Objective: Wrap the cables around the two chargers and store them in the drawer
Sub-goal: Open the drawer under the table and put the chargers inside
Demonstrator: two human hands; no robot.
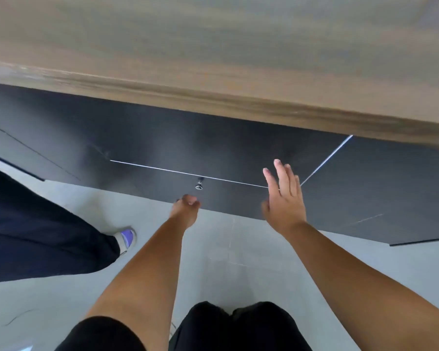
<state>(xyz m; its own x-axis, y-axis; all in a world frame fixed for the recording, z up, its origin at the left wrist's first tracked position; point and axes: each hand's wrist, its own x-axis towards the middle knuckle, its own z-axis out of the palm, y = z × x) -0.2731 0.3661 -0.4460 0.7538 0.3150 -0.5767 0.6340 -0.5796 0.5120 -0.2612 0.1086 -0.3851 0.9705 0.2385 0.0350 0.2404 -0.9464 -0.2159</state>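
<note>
Left hand is reaching out low toward the dark drawer front, fingers curled in loosely, and it's got nothing in it as far as I can see. It sits just below the little shiny knob, close but not touching it. Right hand is up beside it with the fingers straight and spread a bit, palm facing the drawer front, also holding nothing. Can't tell if the fingertips are actually on the panel or just hovering in front of it, the shot is pretty blurry.

The drawer looks closed, sitting flush in the black cabinet under the wood-look bench, with thin bright seams along its top and right edges. Chargers and cables aren't visible anywhere in this shot, so no idea where they are.

Down below you get the pale grey floor and the person's own dark shorts at the bottom edge. Off to the left there's someone else's leg in wide dark trousers with a light shoe with a purple top poking out.
</note>
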